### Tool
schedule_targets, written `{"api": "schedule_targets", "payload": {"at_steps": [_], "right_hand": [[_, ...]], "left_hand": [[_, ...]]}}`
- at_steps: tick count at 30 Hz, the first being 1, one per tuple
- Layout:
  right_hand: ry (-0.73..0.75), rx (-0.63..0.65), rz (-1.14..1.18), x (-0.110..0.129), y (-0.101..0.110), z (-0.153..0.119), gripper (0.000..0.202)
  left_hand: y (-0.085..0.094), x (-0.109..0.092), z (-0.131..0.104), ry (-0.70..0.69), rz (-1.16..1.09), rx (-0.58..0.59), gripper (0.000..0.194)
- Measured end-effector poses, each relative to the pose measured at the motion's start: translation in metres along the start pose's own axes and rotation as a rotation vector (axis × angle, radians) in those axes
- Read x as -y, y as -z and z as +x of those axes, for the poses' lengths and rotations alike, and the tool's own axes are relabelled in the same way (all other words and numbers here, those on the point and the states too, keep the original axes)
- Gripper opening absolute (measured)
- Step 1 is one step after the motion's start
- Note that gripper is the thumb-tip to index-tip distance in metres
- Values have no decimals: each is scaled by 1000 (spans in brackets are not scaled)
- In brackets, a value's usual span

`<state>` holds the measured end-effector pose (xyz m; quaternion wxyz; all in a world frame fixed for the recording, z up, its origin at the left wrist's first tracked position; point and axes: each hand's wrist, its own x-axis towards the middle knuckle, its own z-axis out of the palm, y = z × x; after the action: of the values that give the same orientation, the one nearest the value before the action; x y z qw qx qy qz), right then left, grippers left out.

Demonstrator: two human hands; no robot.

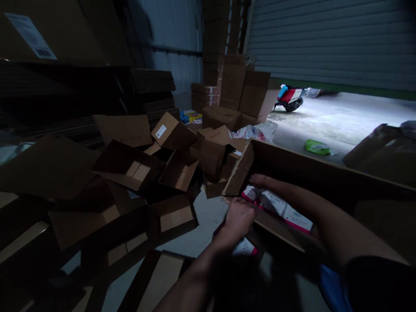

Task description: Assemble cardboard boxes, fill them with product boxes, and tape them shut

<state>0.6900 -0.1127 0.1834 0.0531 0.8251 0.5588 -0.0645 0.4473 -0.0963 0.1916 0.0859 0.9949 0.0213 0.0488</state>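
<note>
A long open cardboard box (325, 171) lies at the right, with several white-and-pink packs (273, 203) in a row inside. My left hand (241, 214) is closed over the near rim of this box, close to its left corner. Below my left wrist, outside the box, another white-and-pink pack (245, 248) shows in part. My right hand (259, 180) reaches into the box at its left end, right beside the packs. Its fingers are dark and partly hidden, so their grip is unclear.
Several opened cartons (177, 216) lie scattered on the floor at left and centre. Flattened cardboard (152, 82) is stacked behind. Taller cartons (234, 82) stand at the back. A green package (316, 147) lies beyond the box, and a scooter (290, 97) stands outside the half-raised shutter (331, 39).
</note>
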Motion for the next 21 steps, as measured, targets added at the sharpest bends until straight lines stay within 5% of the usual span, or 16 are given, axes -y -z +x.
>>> {"api": "schedule_targets", "payload": {"at_steps": [4,10,15,18,21], "right_hand": [[-7,-5,-148,-21,47,-38,17],[-204,-309,-103,-77,98,-199,22],[-601,-764,905,-83,83,-299,49],[-542,-895,1615,-52,56,-320,50],[-407,-817,2033,-9,18,-330,45]], "left_hand": [[2,1,7,16,22,-1,18],[9,0,19,50,38,-44,18],[17,-1,26,50,48,-77,16],[21,0,29,50,58,-82,20],[23,0,31,40,74,-84,27]]}}
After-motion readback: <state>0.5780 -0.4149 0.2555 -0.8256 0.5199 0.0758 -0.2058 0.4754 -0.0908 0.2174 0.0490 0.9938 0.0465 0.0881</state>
